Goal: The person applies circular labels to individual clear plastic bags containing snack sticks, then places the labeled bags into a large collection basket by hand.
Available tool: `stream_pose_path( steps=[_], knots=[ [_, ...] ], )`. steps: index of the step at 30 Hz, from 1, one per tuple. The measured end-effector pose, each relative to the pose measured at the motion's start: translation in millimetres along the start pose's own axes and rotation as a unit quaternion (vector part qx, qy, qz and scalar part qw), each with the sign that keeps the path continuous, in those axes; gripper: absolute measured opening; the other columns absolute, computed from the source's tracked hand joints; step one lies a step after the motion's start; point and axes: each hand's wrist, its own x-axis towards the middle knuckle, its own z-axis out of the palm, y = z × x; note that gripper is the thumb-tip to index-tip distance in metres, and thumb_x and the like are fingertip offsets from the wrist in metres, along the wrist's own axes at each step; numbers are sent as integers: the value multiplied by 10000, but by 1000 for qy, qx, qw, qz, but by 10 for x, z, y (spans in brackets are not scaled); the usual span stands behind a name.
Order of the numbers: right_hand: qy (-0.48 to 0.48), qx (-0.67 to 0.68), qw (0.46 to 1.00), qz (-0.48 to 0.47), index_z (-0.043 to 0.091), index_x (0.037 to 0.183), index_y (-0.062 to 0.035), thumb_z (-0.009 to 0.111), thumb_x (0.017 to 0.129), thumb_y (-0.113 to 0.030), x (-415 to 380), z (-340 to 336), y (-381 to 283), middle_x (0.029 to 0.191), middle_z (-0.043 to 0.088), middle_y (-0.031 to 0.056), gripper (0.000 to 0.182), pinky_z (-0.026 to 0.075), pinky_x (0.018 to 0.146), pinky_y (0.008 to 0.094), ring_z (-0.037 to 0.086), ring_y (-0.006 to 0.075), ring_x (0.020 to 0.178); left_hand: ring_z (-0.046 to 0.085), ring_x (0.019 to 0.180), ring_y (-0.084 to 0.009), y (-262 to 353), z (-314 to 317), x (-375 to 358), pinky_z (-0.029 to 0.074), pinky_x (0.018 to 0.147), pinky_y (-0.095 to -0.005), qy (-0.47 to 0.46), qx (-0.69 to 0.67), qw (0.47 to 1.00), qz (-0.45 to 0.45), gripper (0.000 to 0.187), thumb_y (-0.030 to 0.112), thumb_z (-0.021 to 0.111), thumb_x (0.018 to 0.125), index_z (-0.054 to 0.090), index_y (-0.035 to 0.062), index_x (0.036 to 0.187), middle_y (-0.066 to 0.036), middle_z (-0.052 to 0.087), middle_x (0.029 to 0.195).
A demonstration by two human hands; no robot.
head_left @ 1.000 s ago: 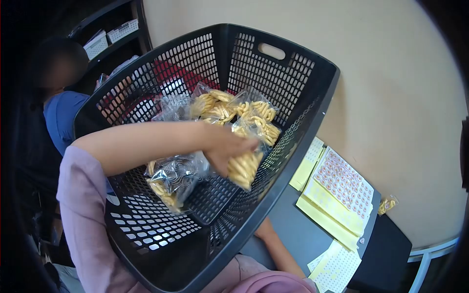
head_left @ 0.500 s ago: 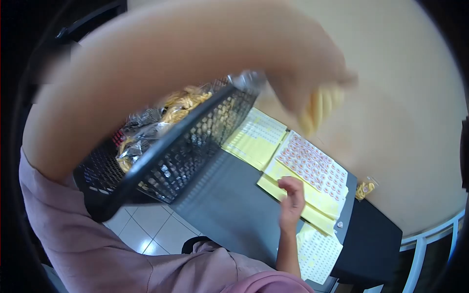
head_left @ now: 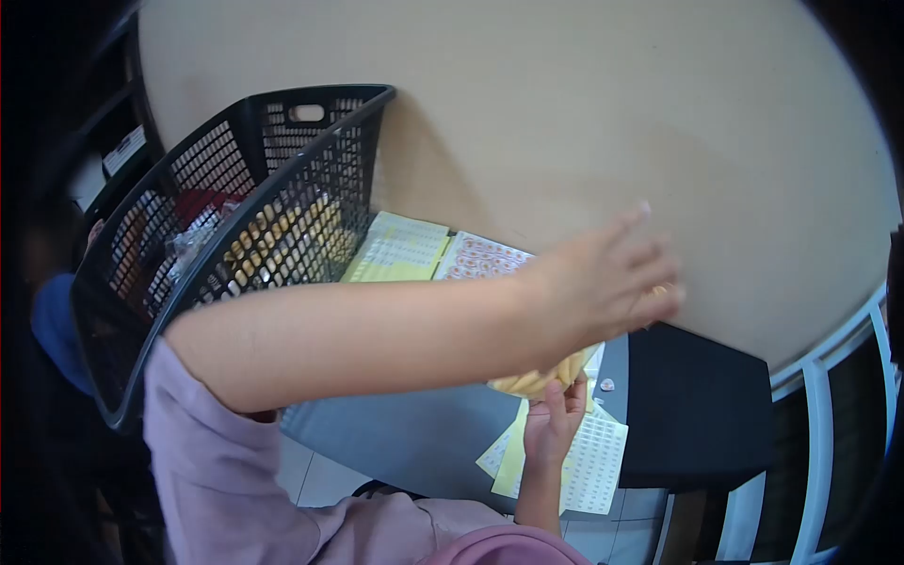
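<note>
Nearest, the left hand [head_left: 607,281] reaches across, blurred, its fingers spread apart and seemingly around nothing. Just below its wrist, partly covered by that forearm, the pack of yellow snacks [head_left: 544,379] sits at the fingertips of the right hand [head_left: 554,426], which is clamped on it, thumb in front. Beneath lie printed sheets [head_left: 595,463] on the grey bench [head_left: 405,438]. Farther left, a tilted black basket [head_left: 348,160] holds more yellow snacks.
</note>
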Motion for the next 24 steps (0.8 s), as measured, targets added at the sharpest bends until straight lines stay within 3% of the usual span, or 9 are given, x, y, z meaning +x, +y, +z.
stream_pose_path(
  steps=[1, 3, 7, 11, 13, 16, 20, 22, 24],
  knots=[
    [-1, 2, 1000, -3, 407, 1143, 15, 598, 740, 28, -6, -23, 6, 1088, 475, 98, 446, 432, 853, 277, 504, 173, 1001, 317, 1218, -232, -60, -16, 15, 187, 1030, -438, 5, -2, 1000, 6, 690, 324, 672, 628, 358, 111, 1204, -73, 396, 1245],
    [0, -4, 1000, -4, 410, 1135, 17, 601, 736, 32, -39, -2, -8, 1080, 476, 94, 443, 432, 845, 275, 504, 169, 995, 413, 1118, -247, -182, -55, -104, 282, 959, -409, 204, -269, 938, -71, 359, 270, 604, 743, 513, 87, 1038, -89, 464, 1165],
    [-6, -50, 998, -24, 417, 1117, 22, 635, 717, 12, -77, 43, 42, 1049, 485, 87, 456, 430, 819, 265, 506, 150, 967, 534, 962, -267, 12, 77, -870, 402, 841, -378, 333, -339, 834, -279, 78, 105, 580, 759, 625, 41, 755, -115, 596, 886],
    [-58, -96, 994, -11, 433, 1085, 5, 707, 675, -54, -177, 160, 179, 1019, 503, 80, 497, 411, 833, 259, 500, 131, 950, 563, 835, -185, 536, 687, -1686, 441, 744, -280, 374, -413, 695, -454, 80, -35, 630, 684, 616, 22, 738, -103, 607, 860],
    [-71, -92, 993, 10, 435, 1074, -1, 716, 667, -58, -253, 238, 321, 1025, 502, 83, 498, 407, 840, 259, 504, 131, 941, 556, 835, -166, 805, 839, -1898, 431, 749, -266, 406, -493, 568, -520, 67, -45, 614, 705, 592, 8, 739, -97, 595, 879],
    [-120, -82, 987, 67, 423, 1079, 12, 710, 675, -49, -362, 398, 520, 1023, 503, 90, 500, 408, 844, 260, 521, 139, 921, 546, 831, -153, 931, 830, -2058, 417, 766, -263, 428, -551, 478, -533, 40, 24, 581, 773, 574, 0, 742, -85, 584, 887],
    [-150, -96, 978, 108, 422, 1073, 20, 701, 683, -42, -500, 525, 713, 1020, 504, 97, 484, 408, 846, 260, 518, 140, 936, 545, 901, -173, 904, 838, -2378, 409, 806, -277, 443, -567, 447, -531, 135, 99, 534, 823, 566, -15, 888, -104, 578, 964],
    [-157, -104, 975, 118, 423, 1063, 22, 695, 686, -35, -556, 597, 762, 1015, 507, 105, 468, 409, 851, 262, 516, 141, 946, 526, 999, -203, 853, 683, -2325, 397, 870, -315, 397, -688, 324, -515, 296, 157, 501, 849, 488, -38, 1070, -143, 546, 1073],
    [-172, -122, 968, 139, 432, 1054, 19, 698, 683, -37, -604, 661, 798, 1013, 508, 100, 460, 409, 841, 259, 517, 140, 938, 500, 1045, -210, 872, 652, -2325, 388, 894, -330, 397, -698, 355, -478, 343, 135, 512, 842, 441, -46, 1125, -161, 518, 1117]
  ],
)
